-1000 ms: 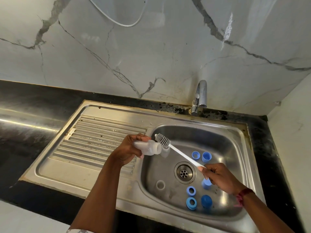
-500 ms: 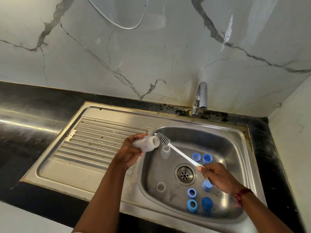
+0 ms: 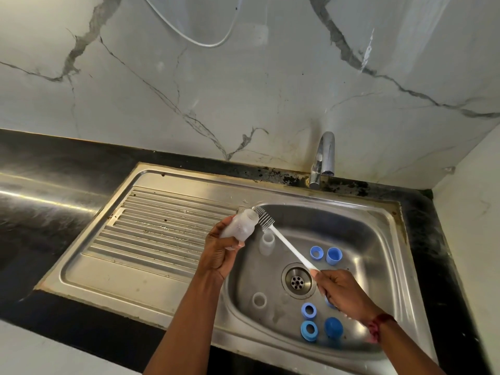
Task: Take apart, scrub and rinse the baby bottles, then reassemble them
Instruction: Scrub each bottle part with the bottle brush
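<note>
Over the steel sink (image 3: pixel 378 209) rim, your left hand (image 3: pixel 219 253) gripped a translucent bottle (image 3: pixel 238 226), right hand (image 3: pixel 346 296) held a white brush (image 3: pixel 292 250) beside its mouth, blue caps (image 3: pixel 334 255) below.

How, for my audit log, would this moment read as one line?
left hand: holds bottle | right hand: holds brush | contact: brush at bottle mouth | phase: scrub

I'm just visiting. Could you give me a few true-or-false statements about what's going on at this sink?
1. The left hand holds a clear bottle. True.
2. The right hand holds a sponge. False: it grips a white brush by its handle.
3. Water pours from the tap. False: no stream shows.
4. Several blue bottle parts lie in the sink. True.
</note>
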Demonstrator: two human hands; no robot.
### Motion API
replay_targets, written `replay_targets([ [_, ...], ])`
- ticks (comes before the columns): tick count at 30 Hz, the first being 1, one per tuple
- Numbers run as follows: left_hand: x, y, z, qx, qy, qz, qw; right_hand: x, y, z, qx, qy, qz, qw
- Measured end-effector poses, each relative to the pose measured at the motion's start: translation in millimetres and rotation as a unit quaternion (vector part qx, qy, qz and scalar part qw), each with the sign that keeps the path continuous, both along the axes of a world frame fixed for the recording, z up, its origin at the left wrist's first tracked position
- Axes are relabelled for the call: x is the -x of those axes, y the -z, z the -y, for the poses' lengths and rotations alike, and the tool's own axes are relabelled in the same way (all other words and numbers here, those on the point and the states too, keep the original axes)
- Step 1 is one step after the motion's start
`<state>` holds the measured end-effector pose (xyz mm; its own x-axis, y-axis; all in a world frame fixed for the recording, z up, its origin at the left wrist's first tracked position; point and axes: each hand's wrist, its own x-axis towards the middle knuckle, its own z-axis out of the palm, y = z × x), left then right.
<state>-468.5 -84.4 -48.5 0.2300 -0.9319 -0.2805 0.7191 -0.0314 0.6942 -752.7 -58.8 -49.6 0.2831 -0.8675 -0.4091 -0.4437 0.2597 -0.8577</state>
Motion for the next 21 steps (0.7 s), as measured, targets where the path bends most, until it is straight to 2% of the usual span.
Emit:
replay_targets([
  [7,5.3,-5.5,5.5,-0.027,-0.05,0.074,0.996,-7.8,-11.2,-7.5,-0.035,0.011,-0.005,0.999],
  [12,16.4,-11.1,6.7,-0.053,-0.09,0.274,0.956,-12.2,-13.9,-14.2,-0.072,0.035,0.001,0.997],
  [15,23.1,-10.7,10.8,-0.039,-0.087,0.431,0.897,-16.6,-12.5,-19.4,-0.08,0.045,0.002,0.996],
  [18,27.8,-5.8,15.9,-0.03,-0.095,0.6,0.794,-21.8,-16.2,-21.7,-0.091,0.05,0.019,0.994],
  [20,31.6,-0.2,16.0,-0.015,-0.111,0.664,0.74,-23.7,-18.0,-22.1,-0.089,0.051,0.015,0.995],
  [21,33.4,0.9,15.6,-0.01,-0.115,0.678,0.726,-23.4,-18.3,-21.9,-0.086,0.051,0.009,0.995],
])
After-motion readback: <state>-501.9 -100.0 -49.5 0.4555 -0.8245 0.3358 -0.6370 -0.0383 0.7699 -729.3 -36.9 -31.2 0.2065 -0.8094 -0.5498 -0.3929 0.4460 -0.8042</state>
